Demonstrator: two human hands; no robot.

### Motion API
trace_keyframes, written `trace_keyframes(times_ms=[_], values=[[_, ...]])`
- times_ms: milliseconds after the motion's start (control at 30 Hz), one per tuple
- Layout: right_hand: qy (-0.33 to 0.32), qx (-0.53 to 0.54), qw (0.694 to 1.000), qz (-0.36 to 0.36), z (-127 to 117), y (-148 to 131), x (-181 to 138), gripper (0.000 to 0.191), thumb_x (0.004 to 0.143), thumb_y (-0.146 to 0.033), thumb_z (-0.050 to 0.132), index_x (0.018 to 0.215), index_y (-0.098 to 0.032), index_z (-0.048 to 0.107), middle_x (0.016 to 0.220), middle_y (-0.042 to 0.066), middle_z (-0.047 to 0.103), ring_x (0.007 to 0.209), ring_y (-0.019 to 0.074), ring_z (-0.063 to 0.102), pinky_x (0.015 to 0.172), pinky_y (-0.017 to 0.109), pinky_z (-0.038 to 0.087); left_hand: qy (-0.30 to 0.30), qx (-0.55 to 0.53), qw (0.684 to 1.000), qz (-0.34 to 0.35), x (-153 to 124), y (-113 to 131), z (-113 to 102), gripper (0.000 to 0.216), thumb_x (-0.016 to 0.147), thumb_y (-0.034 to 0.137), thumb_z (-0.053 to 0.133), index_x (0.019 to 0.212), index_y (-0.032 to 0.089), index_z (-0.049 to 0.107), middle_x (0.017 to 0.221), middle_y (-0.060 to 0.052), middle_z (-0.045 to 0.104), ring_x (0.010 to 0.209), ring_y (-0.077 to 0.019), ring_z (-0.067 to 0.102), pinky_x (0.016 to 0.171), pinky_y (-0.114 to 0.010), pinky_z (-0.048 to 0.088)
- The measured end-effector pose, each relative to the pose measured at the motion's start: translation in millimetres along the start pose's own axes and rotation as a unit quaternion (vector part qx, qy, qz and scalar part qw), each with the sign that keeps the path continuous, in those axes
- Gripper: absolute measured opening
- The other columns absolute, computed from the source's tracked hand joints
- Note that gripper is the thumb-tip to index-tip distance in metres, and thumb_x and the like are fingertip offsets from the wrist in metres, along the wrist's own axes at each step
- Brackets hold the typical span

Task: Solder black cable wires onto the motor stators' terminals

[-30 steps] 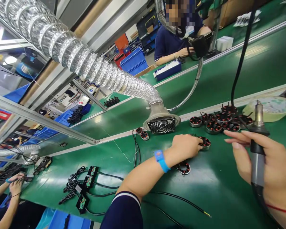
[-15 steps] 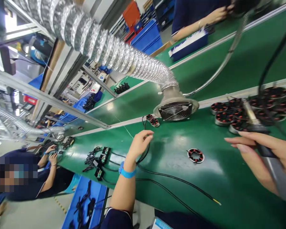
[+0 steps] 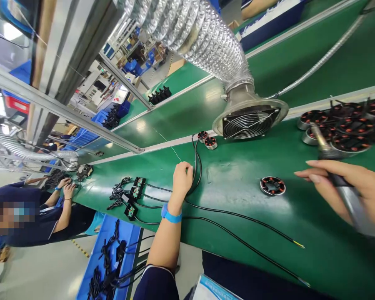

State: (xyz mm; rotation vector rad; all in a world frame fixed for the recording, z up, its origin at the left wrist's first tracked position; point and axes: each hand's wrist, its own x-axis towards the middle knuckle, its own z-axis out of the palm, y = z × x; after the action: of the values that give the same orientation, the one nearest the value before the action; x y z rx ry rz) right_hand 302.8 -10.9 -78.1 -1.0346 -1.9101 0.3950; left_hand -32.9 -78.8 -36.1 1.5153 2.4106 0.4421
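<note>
My right hand (image 3: 356, 187) is wrapped round the grey handle of a soldering iron (image 3: 329, 154), its metal tip pointing up and away. Just left of those fingers, a single motor stator (image 3: 272, 186) with orange-red windings lies flat on the green bench. My left hand (image 3: 183, 179), a blue band on its wrist, is closed with fingers curled. A thin pale solder wire (image 3: 168, 143) runs down to its fingertips. Black cables (image 3: 237, 213) pass beneath and beside that hand; one ends in bare yellow-tipped leads. Two small stators (image 3: 206, 140) sit beyond it.
A fume extractor hood (image 3: 250, 118) on a foil duct hangs over the far edge. Clustered stators (image 3: 350, 129) are at far right. Small circuit boards in black housings (image 3: 134, 193) lie left. A blue bin (image 3: 96, 250) holds cables; a co-worker (image 3: 43, 208) sits beyond.
The view has shifted and come nearer the bench. My left hand's fingers are curled closer together. My right hand still holds the soldering iron; the lone stator remains on the bench.
</note>
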Motion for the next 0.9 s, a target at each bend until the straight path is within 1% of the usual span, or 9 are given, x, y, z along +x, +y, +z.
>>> trace_keyframes(times_ms=[67,100,167,233,400,500,633,733,900], values=[[-0.004,-0.005,0.996,-0.093,0,-11,5,0.022,0.097,-0.037,0.056,0.113,-0.024,0.066,0.088,0.003,0.078,0.073,0.0175,0.074,0.077,0.026,0.059,-0.05,-0.024,0.998,0.039,-17,16,3,0.02,0.099,0.015,0.042,0.09,0.019,0.059,0.089,-0.004,0.068,0.087,-0.0158,0.063,0.085,-0.028,0.05],[-0.008,-0.008,0.992,-0.125,2,-15,6,0.022,0.099,-0.034,0.055,0.116,-0.023,0.064,0.091,0.004,0.078,0.075,0.0174,0.074,0.076,0.026,0.059,-0.105,-0.031,0.991,0.075,-28,26,6,0.021,0.1,0.016,0.039,0.095,0.019,0.059,0.087,-0.003,0.069,0.082,-0.0152,0.064,0.08,-0.027,0.05],[-0.03,-0.023,0.989,-0.144,6,-18,7,0.024,0.1,-0.032,0.052,0.12,-0.021,0.061,0.094,0.006,0.077,0.079,0.0188,0.074,0.074,0.028,0.059,-0.241,0.001,0.954,0.178,-50,46,17,0.02,0.099,0.018,0.04,0.101,0.02,0.06,0.096,-0.005,0.07,0.085,-0.0171,0.066,0.078,-0.028,0.051],[-0.086,-0.034,0.987,-0.131,12,-17,3,0.027,0.099,-0.03,0.049,0.122,-0.02,0.061,0.099,0.009,0.074,0.084,0.0211,0.073,0.074,0.032,0.059,-0.317,0.063,0.91,0.259,-70,63,30,0.02,0.099,0.026,0.044,0.107,0.019,0.061,0.109,-0.009,0.068,0.093,-0.021,0.067,0.078,-0.031,0.053],[-0.21,0.008,0.973,-0.094,26,-1,-11,0.045,0.09,-0.027,0.05,0.134,-0.021,0.056,0.107,0.01,0.07,0.09,0.0251,0.071,0.073,0.039,0.061,-0.351,0.097,0.873,0.325,-86,82,52,0.032,0.097,0.043,0.055,0.117,0.019,0.063,0.12,-0.01,0.063,0.097,-0.0237,0.067,0.08,-0.034,0.055],[-0.22,-0.003,0.972,-0.087,26,11,-12,0.045,0.09,-0.03,0.052,0.134,-0.021,0.057,0.104,0.01,0.071,0.087,0.0262,0.07,0.073,0.043,0.061,-0.349,0.027,0.89,0.292,-79,83,50,0.021,0.096,0.037,0.059,0.104,0.018,0.066,0.112,-0.008,0.066,0.096,-0.021,0.065,0.083,-0.032,0.052],[-0.191,0.001,0.98,-0.061,14,10,-5,0.047,0.088,-0.037,0.057,0.132,-0.022,0.058,0.111,0.012,0.071,0.095,0.0296,0.071,0.08,0.047,0.061,-0.317,-0.18,0.918,0.157,-68,83,41,0.014,0.092,0.029,0.062,0.099,0.017,0.067,0.088,-0.001,0.067,0.073,-0.0118,0.056,0.072,-0.025,0.046],[-0.16,0.078,0.984,-0.014,4,-10,-3,0.046,0.092,-0.041,0.056,0.136,-0.027,0.052,0.119,0.009,0.072,0.107,0.0282,0.071,0.089,0.045,0.061,-0.303,-0.317,0.894,0.092,-63,84,37,0.015,0.089,0.026,0.064,0.098,0.016,0.069,0.08,0.001,0.064,0.065,-0.0087,0.05,0.065,-0.022,0.043],[-0.125,0.217,0.963,0.1,2,-50,-6,0.041,0.097,-0.046,0.055,0.134,-0.029,0.05,0.098,0.003,0.075,0.083,0.0183,0.074,0.076,0.031,0.063,-0.301,-0.406,0.859,0.08,-59,83,35,0.014,0.084,0.027,0.067,0.086,0.013,0.07,0.074,-0.001,0.064,0.067,-0.0102,0.054,0.065,-0.023,0.044]])
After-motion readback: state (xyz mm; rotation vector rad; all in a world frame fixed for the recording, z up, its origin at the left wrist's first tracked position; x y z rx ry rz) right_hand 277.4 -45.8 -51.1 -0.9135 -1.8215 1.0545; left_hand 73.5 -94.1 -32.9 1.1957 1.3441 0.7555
